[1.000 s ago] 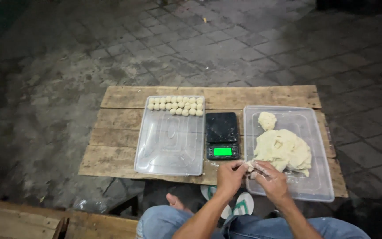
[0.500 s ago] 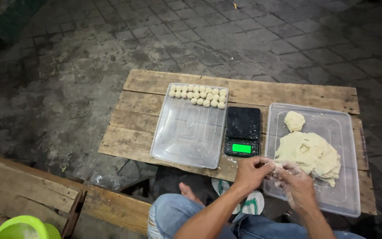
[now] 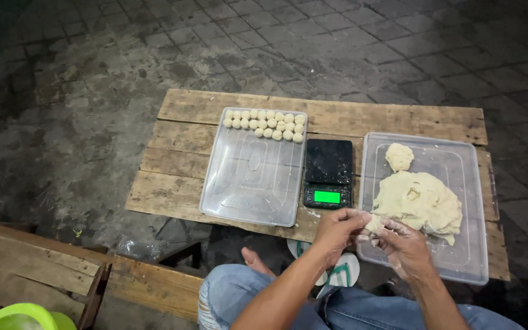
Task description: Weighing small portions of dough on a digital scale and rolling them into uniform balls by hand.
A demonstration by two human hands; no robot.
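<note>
Your fingers cover most of the small dough piece (image 3: 372,224), so its shape is hard to make out; only a pale edge shows between your left hand (image 3: 336,229) and right hand (image 3: 406,247). Both hands are closed on that piece, pinching it from either side, just in front of the black scale (image 3: 329,173). To the right of the scale, the big dough mass (image 3: 420,200) lies in a clear tray (image 3: 459,269), with a smaller lump (image 3: 399,156) behind it. To the left of the scale, a second clear tray (image 3: 252,177) holds rows of little dough balls (image 3: 266,123) along its far edge. The scale sits on a rough wooden pallet (image 3: 172,189) on dark paving stones (image 3: 80,91). Far to the scale's left, a green bowl (image 3: 22,316) is cut off by the frame.
</note>
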